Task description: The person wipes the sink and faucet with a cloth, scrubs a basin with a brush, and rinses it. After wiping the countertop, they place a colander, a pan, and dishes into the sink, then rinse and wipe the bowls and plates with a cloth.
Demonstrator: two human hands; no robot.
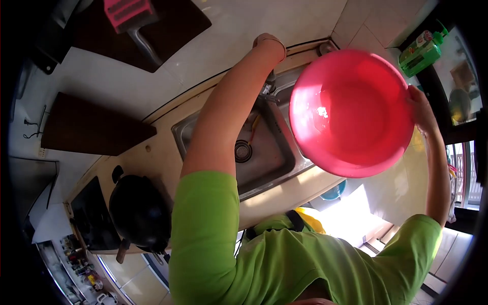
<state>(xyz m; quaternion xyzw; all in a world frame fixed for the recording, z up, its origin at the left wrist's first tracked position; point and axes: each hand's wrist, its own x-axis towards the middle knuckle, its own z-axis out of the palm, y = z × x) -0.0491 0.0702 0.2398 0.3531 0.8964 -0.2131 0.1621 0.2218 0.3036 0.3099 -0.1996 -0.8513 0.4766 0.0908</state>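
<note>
A pink basin (356,114) is tilted over the right part of the sink, its inside facing the camera, with a bright reflection on its left side. My right hand (423,109) grips the basin's right rim. Beyond the faucet (269,91), my left hand (267,40) is raised at the back edge of the sink; its fingers are mostly hidden, and what it touches does not show. My left forearm crosses over the metal sink (264,147), where a round drain (243,151) and a thin orange-handled item (253,130) are visible.
A black wok (138,211) sits on the counter at the left, beside a black cooktop (91,216). Dark shelves (94,124) jut from the wall, one near a pink item (129,14). A green pump bottle (422,53) stands upper right; a blue bucket (334,190) is below the counter.
</note>
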